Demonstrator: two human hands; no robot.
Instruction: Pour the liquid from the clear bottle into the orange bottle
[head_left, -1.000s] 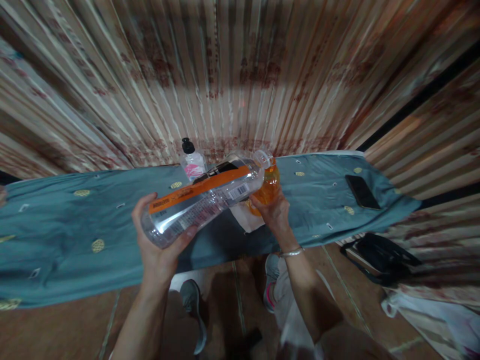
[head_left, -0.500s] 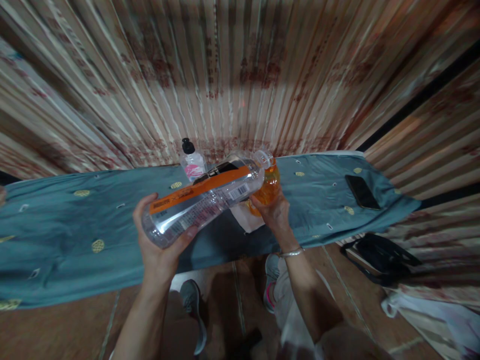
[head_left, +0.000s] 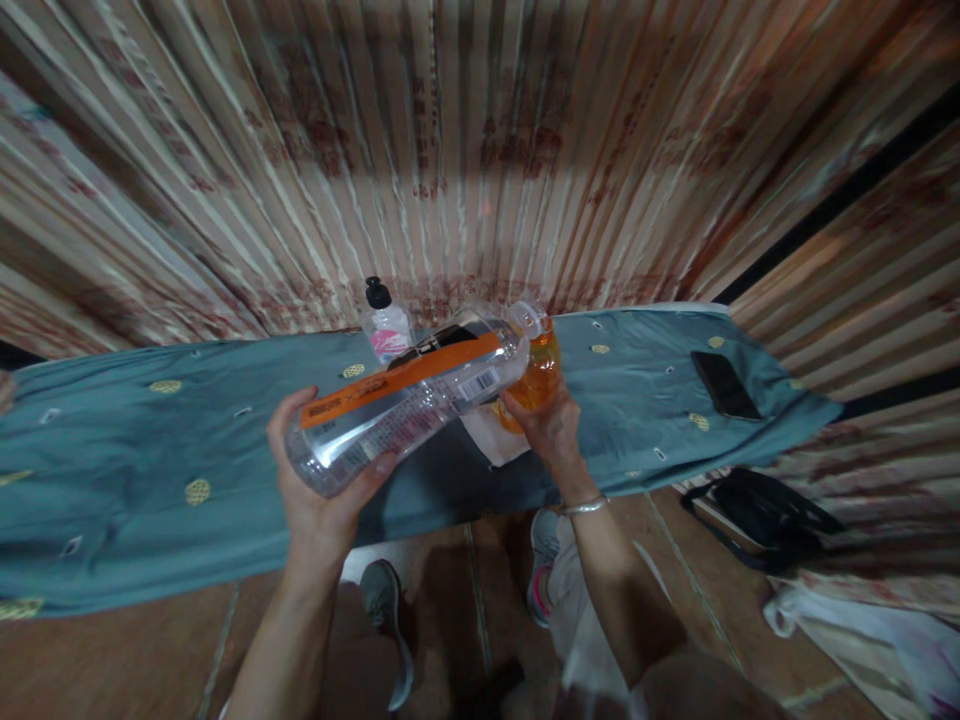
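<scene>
A large clear plastic bottle (head_left: 409,400) with an orange and black label is tilted, its neck up and to the right. My left hand (head_left: 322,510) is wrapped round its base. In my right hand (head_left: 551,425) is a bottle of orange liquid (head_left: 538,370), partly hidden behind the clear bottle's neck. The clear bottle's open mouth is close to the top of the orange one; whether they touch I cannot tell. Under the orange bottle lies a whitish cloth or paper (head_left: 499,445). Behind the clear bottle stands a pump bottle (head_left: 388,330) with a black top and pink label.
A blue-green cloth (head_left: 247,450) with yellow patterns covers the long narrow table. A black phone (head_left: 725,385) lies on its right part. Patterned curtains (head_left: 480,150) hang behind. A black bag (head_left: 765,515) is at the lower right. At the far left edge, part of a hand (head_left: 6,391) shows.
Almost nothing differs. Both hands hold the two bottles in the same pose, and the view has shifted very slightly.
</scene>
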